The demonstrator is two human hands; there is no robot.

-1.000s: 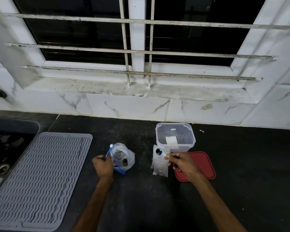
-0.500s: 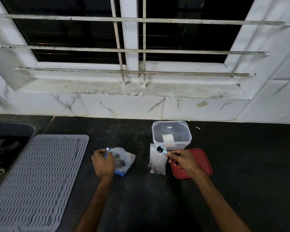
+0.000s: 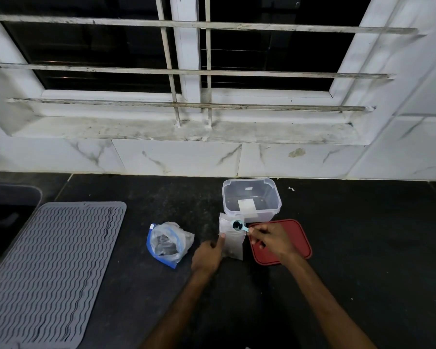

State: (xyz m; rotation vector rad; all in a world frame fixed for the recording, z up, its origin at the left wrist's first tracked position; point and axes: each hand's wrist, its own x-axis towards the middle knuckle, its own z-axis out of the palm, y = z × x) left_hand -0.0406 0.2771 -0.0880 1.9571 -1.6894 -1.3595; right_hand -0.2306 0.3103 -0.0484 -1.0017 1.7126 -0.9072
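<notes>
On the black counter my right hand (image 3: 271,241) pinches the handle of a small light-blue measuring spoon (image 3: 238,225) holding something dark. The spoon hovers over the top of a small clear pouch (image 3: 233,241) that lies flat on the counter. My left hand (image 3: 208,256) is at the pouch's left edge with the thumb on it; whether the fingers grip it is hidden. A clear zip bag (image 3: 169,243) with a blue seal and dark contents sits alone to the left. Behind the pouch stands an open clear plastic container (image 3: 251,200), beside its red lid (image 3: 296,241).
A grey ribbed drying mat (image 3: 48,268) covers the counter's left part, with a dark sink (image 3: 8,210) beyond it. A white tiled wall and a barred window (image 3: 186,71) rise behind the counter.
My left hand let go of the zip bag and moved right to the small pouch. The right hand keeps the spoon above the pouch.
</notes>
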